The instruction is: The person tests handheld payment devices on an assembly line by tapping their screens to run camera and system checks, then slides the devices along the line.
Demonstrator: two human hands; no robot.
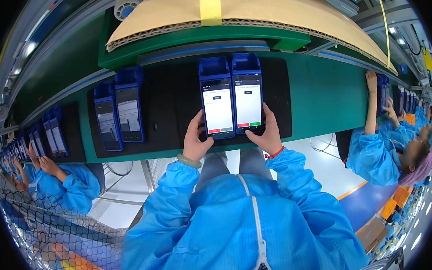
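Two blue handheld payment terminals lie side by side on a black mat (169, 132), their screens lit white. My left hand (195, 140) is closed about the lower left corner of the left terminal (217, 108), its fingers along the side edge and its thumb by the bottom end. At the right terminal (248, 101), my right hand (268, 132) has its fingers along the right edge and its thumb at the lower end. Parts of my fingers are hidden beside the casings. Further left on the mat rest two more blue terminals (108, 118) with dark screens.
A cardboard sheet (248, 6) with a yellow strip lies on a green raised shelf (172, 41) beyond the terminals. The green bench (316, 95) runs sideways. Co-workers in blue work at the left (72, 184) and right (373, 151), beside more terminals.
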